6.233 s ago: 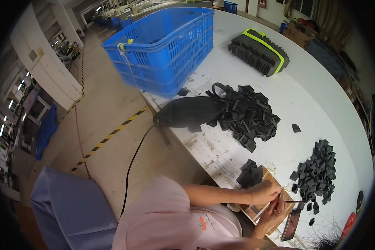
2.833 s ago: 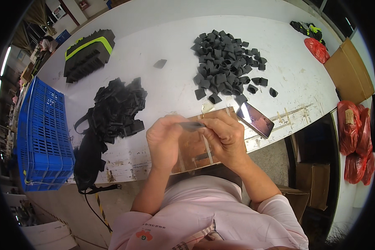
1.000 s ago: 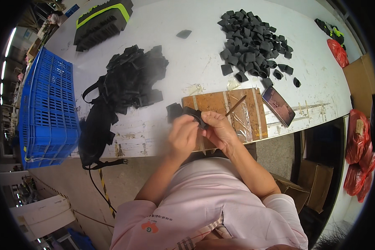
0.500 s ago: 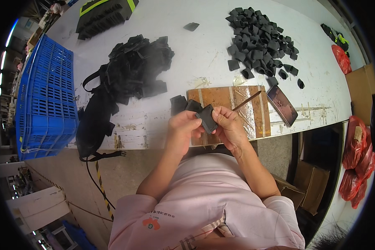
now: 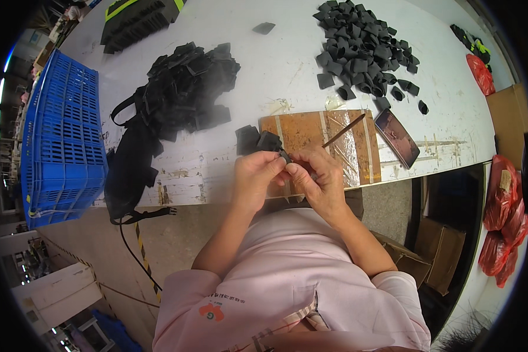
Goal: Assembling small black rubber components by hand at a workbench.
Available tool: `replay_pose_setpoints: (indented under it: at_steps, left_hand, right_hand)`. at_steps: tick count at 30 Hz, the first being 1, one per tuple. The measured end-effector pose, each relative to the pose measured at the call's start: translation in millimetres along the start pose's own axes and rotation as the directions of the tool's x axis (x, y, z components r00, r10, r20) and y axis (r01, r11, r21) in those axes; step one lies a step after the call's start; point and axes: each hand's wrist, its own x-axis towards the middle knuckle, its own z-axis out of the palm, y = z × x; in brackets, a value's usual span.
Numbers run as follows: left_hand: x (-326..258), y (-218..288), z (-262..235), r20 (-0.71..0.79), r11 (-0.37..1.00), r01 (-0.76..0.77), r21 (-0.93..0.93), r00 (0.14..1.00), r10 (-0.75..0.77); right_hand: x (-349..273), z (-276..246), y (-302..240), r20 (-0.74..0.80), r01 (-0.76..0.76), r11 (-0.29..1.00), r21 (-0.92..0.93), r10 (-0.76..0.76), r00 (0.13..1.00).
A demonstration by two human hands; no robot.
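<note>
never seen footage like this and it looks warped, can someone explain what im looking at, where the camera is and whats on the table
The camera sits on a person's head, looking down through a fisheye lens, so edges bend. No robot here: the left hand and right hand pinch a small black piece together over a wooden board on the white table. A thin stick lies on the board, a phone beside it. Black pieces form one tangled pile and one looser heap. A blue crate is on the left.

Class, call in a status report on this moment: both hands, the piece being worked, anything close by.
Left hand and right hand pinch a small black fabric piece between fingertips. Held over brown wooden board. Thin stick lies apart on board.
</note>
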Motion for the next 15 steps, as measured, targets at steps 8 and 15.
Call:
replay_pose_setpoints:
  at_steps: [8, 15]
  left_hand:
    - [1, 1, -1, 0.056, 0.997, -0.063, 0.053, 0.997, 0.060]
    - [-5, 0, 20, -0.040, 0.850, -0.276, 0.448, 0.944, 0.328]
  right_hand:
    - [0, 0, -2, -0.001, 0.147, 0.981, -0.128, -0.148, 0.989]
    - [0, 0, -1, 0.021, 0.235, 0.930, -0.284, -0.239, 0.971]
